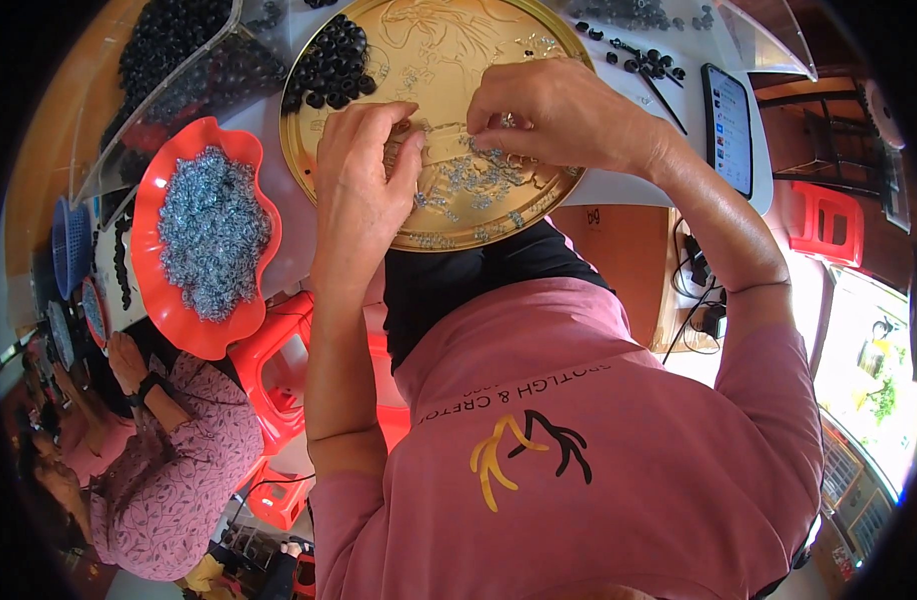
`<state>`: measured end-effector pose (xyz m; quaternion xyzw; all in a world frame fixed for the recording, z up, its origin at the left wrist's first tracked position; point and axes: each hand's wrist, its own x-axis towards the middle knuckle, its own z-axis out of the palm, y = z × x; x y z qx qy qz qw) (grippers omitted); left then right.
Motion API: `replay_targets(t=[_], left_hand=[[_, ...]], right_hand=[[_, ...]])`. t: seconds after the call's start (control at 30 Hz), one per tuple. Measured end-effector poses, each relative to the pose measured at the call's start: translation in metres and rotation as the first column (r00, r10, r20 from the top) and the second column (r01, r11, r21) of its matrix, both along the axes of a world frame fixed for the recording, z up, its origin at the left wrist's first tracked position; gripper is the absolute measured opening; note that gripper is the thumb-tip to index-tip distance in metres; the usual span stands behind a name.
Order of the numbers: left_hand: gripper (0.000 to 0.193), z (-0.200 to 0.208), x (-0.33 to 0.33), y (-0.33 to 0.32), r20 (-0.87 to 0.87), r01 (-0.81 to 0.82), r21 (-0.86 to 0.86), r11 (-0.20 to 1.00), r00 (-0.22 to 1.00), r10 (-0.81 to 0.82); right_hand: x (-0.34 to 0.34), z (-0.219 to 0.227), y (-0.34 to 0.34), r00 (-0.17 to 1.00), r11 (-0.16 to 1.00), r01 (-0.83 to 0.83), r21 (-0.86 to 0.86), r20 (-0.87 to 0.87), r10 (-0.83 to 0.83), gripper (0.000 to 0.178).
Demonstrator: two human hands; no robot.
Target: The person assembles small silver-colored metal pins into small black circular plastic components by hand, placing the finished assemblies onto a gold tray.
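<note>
One red bowl (151, 290) — apparently metal bits (214, 230) — beside tray (429, 50)

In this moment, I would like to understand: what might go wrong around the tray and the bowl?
The gold tray's near rim seems to reach past the table's edge; a bump might spill its small metallic pieces. The red bowl, heaped with small pieces, also looks near the edge and could tip. The left hand might brush the black pieces among the metallic ones.
</note>
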<state>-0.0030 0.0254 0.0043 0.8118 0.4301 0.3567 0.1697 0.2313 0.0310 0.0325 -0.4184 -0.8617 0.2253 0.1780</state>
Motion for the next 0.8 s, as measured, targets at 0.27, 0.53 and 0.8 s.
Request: replay_targets(t=[0.27,0.53,0.8], left_hand=[[0.022,0.002,-0.004,-0.004,0.015,-0.001,-0.028,1.0,1.0,0.001],[0.02,0.004,-0.005,-0.006,0.01,0.015,-0.045,0.999,1.0,-0.015],[0.018,0.006,0.001,-0.005,0.053,0.051,-0.052,0.997,0.997,-0.048]], right_hand=[[0.005,0.004,-0.013,0.988,0.999,0.017,-0.043,0.156,-0.01,0.013],[0.009,-0.001,-0.004,0.996,0.997,0.079,-0.001,0.051,-0.079,0.015],[-0.004,-0.01,0.001,0.994,0.998,-0.028,0.056,0.105,0.022,0.014]])
